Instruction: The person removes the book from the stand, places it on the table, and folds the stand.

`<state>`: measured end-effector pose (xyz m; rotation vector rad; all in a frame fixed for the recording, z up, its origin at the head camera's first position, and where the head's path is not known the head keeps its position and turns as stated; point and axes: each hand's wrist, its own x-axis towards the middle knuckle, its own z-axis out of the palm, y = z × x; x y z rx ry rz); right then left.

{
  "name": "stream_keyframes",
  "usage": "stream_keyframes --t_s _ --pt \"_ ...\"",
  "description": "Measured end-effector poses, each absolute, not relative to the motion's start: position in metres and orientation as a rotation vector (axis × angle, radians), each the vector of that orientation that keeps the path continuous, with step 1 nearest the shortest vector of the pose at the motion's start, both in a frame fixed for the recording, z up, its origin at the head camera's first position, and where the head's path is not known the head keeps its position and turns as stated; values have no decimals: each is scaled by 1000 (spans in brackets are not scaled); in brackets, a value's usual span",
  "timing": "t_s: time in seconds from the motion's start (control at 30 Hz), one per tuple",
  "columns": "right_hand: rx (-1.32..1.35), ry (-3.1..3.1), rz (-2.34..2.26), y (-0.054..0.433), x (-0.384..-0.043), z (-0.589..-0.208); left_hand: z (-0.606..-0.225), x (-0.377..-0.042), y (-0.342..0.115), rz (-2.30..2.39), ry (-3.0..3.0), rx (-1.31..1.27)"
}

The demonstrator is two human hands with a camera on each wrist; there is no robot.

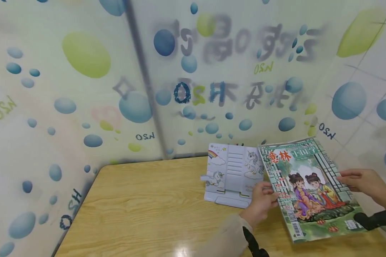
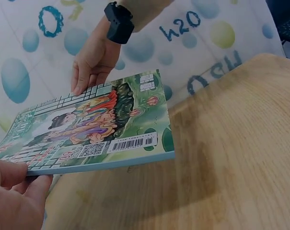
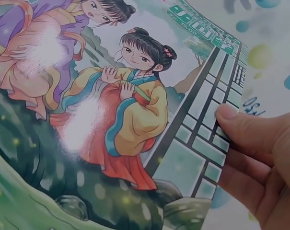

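Note:
A magazine point(image 1: 315, 192) with two cartoon girls on its green cover is held tilted above the right part of the table. My left hand point(image 1: 261, 202) pinches its left edge, thumb on the cover and fingers beneath. At the opposite edge my right hand point(image 1: 368, 184) grips it, the thumb point(image 3: 228, 112) on top and the fingers behind. In the left wrist view the magazine point(image 2: 97, 124) is raised off the wood, its shadow below. Just behind the left hand stands a white book stand point(image 1: 234, 171) with unicorn pictures, partly covered by the magazine.
The wooden table point(image 1: 141, 207) stretches to the left of the hands. Behind it hangs a pale curtain point(image 1: 193, 117) printed with blue and green dots and lettering. A dark object point(image 2: 286, 24) shows at the far right of the left wrist view.

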<state>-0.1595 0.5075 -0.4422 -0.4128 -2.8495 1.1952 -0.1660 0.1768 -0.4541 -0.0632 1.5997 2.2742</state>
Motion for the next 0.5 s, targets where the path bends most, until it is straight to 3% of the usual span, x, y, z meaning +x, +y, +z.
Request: stream_keyframes --t_s 0.5 --pt "-557 -2889 1178 524 -130 -448 -472 -151 217 2267 1609 -198"
